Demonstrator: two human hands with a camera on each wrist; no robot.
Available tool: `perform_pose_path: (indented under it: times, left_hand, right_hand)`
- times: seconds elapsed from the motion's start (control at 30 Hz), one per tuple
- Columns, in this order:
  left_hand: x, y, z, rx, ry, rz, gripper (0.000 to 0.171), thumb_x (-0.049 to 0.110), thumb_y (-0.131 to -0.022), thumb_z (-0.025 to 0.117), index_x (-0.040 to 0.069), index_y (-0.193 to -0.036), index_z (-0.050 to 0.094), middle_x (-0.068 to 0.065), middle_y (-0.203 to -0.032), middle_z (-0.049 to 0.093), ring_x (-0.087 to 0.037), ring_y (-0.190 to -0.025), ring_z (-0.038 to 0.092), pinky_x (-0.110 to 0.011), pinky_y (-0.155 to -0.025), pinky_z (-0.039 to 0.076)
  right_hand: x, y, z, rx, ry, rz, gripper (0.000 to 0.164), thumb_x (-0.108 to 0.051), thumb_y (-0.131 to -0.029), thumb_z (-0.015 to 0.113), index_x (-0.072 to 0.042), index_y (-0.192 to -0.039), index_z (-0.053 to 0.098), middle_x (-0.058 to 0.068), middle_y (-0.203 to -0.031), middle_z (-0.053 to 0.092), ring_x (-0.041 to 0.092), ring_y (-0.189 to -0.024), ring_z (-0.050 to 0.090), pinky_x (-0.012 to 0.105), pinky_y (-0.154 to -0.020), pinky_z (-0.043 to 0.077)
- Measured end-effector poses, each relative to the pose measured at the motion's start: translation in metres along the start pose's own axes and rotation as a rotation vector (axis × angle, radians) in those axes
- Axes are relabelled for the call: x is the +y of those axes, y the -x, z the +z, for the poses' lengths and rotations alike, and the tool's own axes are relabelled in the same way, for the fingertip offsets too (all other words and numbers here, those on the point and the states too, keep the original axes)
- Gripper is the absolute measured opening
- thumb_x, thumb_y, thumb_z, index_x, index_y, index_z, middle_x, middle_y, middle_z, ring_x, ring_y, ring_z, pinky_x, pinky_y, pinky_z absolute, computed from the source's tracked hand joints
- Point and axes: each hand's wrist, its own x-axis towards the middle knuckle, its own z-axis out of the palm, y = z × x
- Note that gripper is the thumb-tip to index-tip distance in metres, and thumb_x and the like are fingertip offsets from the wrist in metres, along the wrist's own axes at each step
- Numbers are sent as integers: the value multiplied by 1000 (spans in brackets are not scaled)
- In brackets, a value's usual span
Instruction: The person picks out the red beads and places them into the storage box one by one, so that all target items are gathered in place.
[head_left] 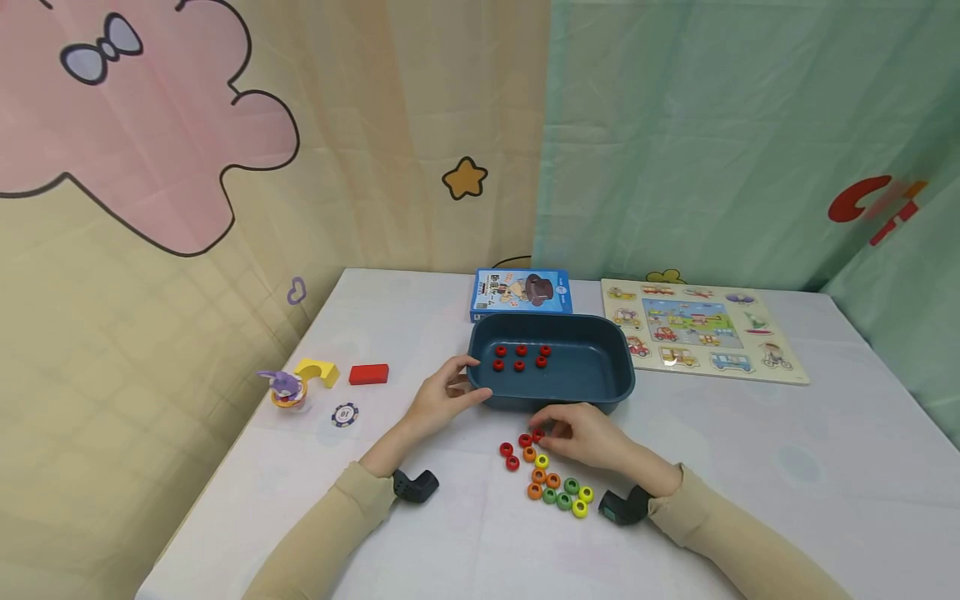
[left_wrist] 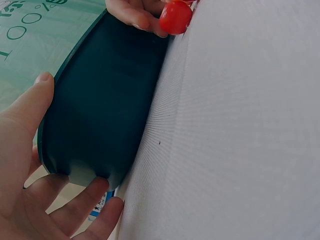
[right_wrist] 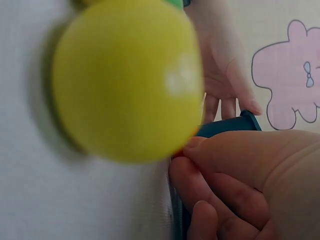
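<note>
My left hand (head_left: 442, 394) holds the left end of a dark blue plastic bin (head_left: 585, 360), with its thumb on the rim in the left wrist view. Inside the bin, several red beads (head_left: 520, 366) sit in two short rows. In front of it my right hand (head_left: 581, 435) pinches a red bead (head_left: 537, 435) between thumb and index finger, near the tabletop. Loose beads lie close by: red beads (head_left: 506, 449), orange beads (head_left: 538, 476), green beads (head_left: 564, 502) and yellow beads (head_left: 580, 508). Up close, a yellow bead (right_wrist: 125, 80) hides part of the right wrist view.
Behind the bin lies a blue game box (head_left: 521, 293). A wooden picture puzzle (head_left: 705, 329) is at the back right. On the left are a red block (head_left: 369, 374), a yellow arch block (head_left: 318, 372), a purple toy figure (head_left: 287, 388) and a poker chip (head_left: 345, 415).
</note>
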Motion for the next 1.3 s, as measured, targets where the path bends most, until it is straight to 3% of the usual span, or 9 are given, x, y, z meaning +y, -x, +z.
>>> perform_pose_path:
  times: [0.27,0.37,0.53,0.73,0.87,1.07,1.3]
  left_hand:
    - [-2,-1,-1,-2,-2,10,52,27,-80,67,8,-124,44,-11,-132,42,-35,-104,52,-42,-84,45]
    - [-2,-2,-1,1,-14,7,52,27,-80,67,8,-123,45,-11,-131,43,-35,-104,53,-43,-84,45]
    - [-20,-9,-1,16,0,4,54,29,-78,69,11,-123,46,-10,-131,44,-34,-103,53,-43,-84,46]
    - [-39,-14,0,43,11,-5,55,39,-74,70,21,-121,47,0,-129,45,-23,-101,55,-39,-83,47]
    - [-42,-14,2,33,16,-8,57,44,-73,69,22,-121,47,2,-130,44,-19,-101,55,-37,-83,47]
    - [-40,-11,4,22,19,-3,54,38,-75,69,21,-122,46,-2,-130,44,-23,-102,55,-39,-83,47]
    - [-7,0,1,6,11,33,51,25,-80,67,9,-123,44,-14,-128,45,-31,-101,54,-38,-82,47]
  right_hand:
    - [-5,2,-5,-31,51,-22,24,-22,-79,69,-22,-103,62,-16,-83,57,3,-61,50,20,-56,46]
    - [-10,4,-13,-58,7,-42,24,-22,-79,69,-20,-102,62,-15,-85,58,3,-63,52,21,-57,47]
    - [-23,-1,-48,-70,-88,-120,23,-24,-80,67,-19,-102,62,-11,-91,61,7,-67,55,24,-60,49]
    - [-31,-35,-104,39,-64,-133,23,-24,-82,64,-15,-103,61,-4,-93,61,13,-70,58,28,-62,50]
    - [-17,-65,-125,70,-64,-68,25,-20,-81,66,-11,-104,62,2,-94,62,17,-74,61,30,-65,51]
    - [21,-96,-121,-45,-64,31,29,-20,-80,67,-3,-103,62,3,-94,63,16,-79,60,30,-74,50]
    - [49,-106,-110,-120,-34,112,26,-11,-79,68,1,-102,62,4,-88,63,17,-79,59,30,-73,50]
